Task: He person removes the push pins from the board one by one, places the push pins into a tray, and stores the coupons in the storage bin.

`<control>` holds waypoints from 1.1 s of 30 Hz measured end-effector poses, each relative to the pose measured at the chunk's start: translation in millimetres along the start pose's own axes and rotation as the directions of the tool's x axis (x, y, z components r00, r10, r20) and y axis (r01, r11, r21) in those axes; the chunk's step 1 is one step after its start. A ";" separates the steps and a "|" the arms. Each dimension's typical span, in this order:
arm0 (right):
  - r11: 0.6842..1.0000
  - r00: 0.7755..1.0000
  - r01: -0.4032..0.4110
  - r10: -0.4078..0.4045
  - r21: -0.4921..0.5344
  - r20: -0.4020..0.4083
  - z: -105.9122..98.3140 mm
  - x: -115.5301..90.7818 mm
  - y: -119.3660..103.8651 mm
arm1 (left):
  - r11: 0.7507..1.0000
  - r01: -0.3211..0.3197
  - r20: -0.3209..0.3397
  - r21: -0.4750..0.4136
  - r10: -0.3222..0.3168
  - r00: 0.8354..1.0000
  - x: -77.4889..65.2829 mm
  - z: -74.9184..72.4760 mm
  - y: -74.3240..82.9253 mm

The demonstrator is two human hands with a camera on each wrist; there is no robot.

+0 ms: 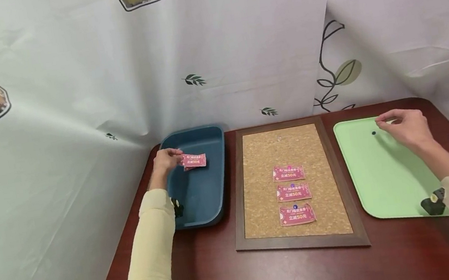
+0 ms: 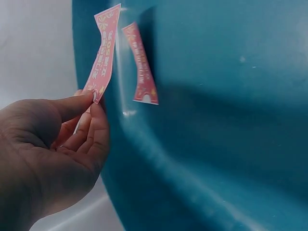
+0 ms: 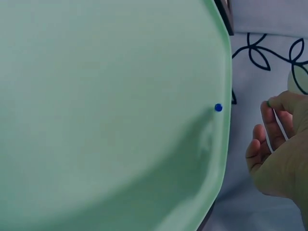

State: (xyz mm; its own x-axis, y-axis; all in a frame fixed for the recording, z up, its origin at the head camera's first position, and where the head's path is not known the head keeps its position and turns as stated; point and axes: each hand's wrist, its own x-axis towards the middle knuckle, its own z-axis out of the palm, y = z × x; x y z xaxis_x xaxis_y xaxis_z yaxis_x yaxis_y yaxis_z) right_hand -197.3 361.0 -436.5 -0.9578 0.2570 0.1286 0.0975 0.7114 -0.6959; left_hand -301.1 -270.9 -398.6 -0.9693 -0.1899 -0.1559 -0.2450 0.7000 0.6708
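Note:
Between thumb and fingers my left hand (image 1: 165,161) pinches one end of a pink paper coupon (image 2: 104,53), held over the blue bin (image 1: 202,213). A second coupon (image 2: 142,67) lies in the bin just beneath it. At the far right, my right hand (image 1: 410,127) is raised over the back edge of the green tray (image 1: 386,174). Its thumb and forefinger meet on a small green pushpin (image 3: 269,103), mostly hidden by the fingertips. A blue pushpin (image 3: 218,107) lies on the tray near those fingers.
A framed corkboard (image 1: 260,202) lies between bin and tray. Three pink coupons are pinned in a column on it, the lowest coupon (image 1: 297,215) nearest the front. A clear pushpin (image 1: 279,138) is near its top. Patterned white cloth (image 1: 237,51) hangs behind the table.

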 end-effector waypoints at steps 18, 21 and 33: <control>1.000 0.999 0.000 0.000 0.003 0.047 1.5 -9.8 14.4 | 0.995 0.097 -0.001 0.036 -0.097 0.995 7.1 19.5 -20.4; 1.000 0.999 -0.002 0.002 -0.003 0.053 3.4 -9.9 15.8 | 0.994 0.091 -0.012 0.064 -0.091 0.996 6.6 21.0 -22.3; 0.999 0.995 0.018 -0.014 -0.035 0.101 6.3 -11.4 26.0 | 0.990 0.067 -0.074 0.120 -0.059 0.996 3.5 24.7 -23.7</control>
State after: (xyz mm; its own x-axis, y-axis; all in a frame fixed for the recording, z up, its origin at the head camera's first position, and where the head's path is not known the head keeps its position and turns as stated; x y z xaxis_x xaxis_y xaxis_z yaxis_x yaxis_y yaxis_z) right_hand -185.5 372.4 -460.6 -0.9815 0.1795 0.0664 0.0897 0.7381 -0.6687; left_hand -299.2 -271.2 -433.0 -0.9492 -0.2812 -0.1411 -0.3103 0.7632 0.5667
